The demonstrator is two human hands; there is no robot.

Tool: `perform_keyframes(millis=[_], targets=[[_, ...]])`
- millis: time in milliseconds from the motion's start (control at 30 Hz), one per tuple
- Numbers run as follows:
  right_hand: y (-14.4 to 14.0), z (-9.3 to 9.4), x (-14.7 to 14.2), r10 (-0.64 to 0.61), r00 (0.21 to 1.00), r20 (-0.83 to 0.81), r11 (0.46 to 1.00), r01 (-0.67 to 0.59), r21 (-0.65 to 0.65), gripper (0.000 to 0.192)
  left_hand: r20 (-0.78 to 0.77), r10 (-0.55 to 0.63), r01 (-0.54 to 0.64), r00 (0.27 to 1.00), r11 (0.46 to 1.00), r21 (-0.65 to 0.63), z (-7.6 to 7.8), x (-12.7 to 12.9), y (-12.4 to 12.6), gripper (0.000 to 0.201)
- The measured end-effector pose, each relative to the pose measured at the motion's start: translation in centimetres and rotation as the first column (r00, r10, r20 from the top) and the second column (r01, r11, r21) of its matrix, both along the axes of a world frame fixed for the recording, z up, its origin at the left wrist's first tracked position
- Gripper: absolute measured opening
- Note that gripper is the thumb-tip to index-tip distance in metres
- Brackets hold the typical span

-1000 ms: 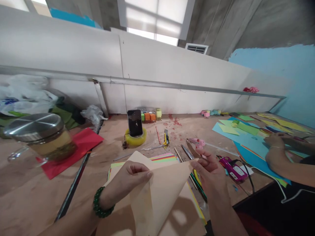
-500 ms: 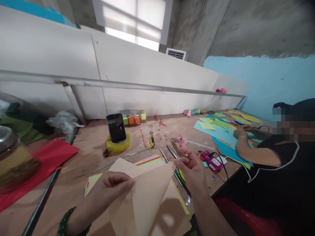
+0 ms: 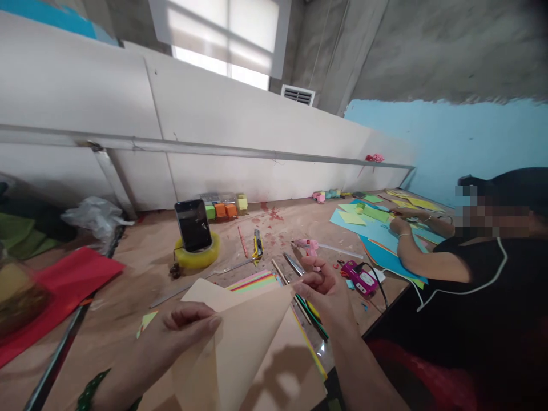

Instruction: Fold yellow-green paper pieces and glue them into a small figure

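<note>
A cream sheet of paper is raised and bent over on itself between my hands. My left hand pinches its left edge between thumb and fingers. At the upper right corner, my right hand grips the same sheet with thumb and fingertips. Beneath lies a stack of coloured paper, its pink, red, yellow and green edges showing. Just beyond my right hand are a pink glue gun and scissors. Several pencils lie partly hidden under the right hand.
A phone leans in a yellow tape roll. Near it lie a yellow utility knife and a metal ruler. Red paper and a jar stand left. A co-worker handles paper at right, behind a purple device.
The view has turned slightly right, so things sit further left. Both hands keep their hold on the cream sheet, with little change in its bend.
</note>
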State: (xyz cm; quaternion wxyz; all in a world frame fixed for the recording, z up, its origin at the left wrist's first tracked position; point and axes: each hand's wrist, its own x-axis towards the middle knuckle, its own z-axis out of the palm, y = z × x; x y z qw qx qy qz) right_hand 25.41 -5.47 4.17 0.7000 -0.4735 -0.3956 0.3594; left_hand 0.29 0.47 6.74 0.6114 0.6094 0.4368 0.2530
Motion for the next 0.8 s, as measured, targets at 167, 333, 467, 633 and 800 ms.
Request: perform_keyframes(millis=[167,333,467,633,800], targets=[[0.1,-0.1,0.2,0.019,1.0,-0.001,1.0,-0.019,0.019,0.05,-0.054,-0.038,0.038,0.998,0.999,0.011,0.7,0.1,0.2,0.035],[0.1,0.4,0.3,0.098,0.994,-0.052,0.995,-0.098,-0.003,0.041,-0.09,-0.072,0.075,0.993,0.996,0.037,0.6,-0.1,0.4,0.034],[0.4,0.1,0.3,0.099,0.993,-0.063,0.993,-0.103,-0.061,0.04,-0.108,-0.085,0.088,0.991,0.996,0.028,0.2,-0.3,0.3,0.036],[1.4,-1.0,0.5,0.062,0.998,0.025,0.991,-0.059,-0.119,0.045,-0.119,-0.101,0.102,0.988,0.995,0.002,-0.7,-0.2,0.6,0.036],[2.8,-3.2,0.4,0.067,0.971,0.23,0.976,-0.016,-0.216,0.045,-0.215,-0.115,0.13,0.97,0.99,0.06,-2.5,0.2,1.5,0.035]])
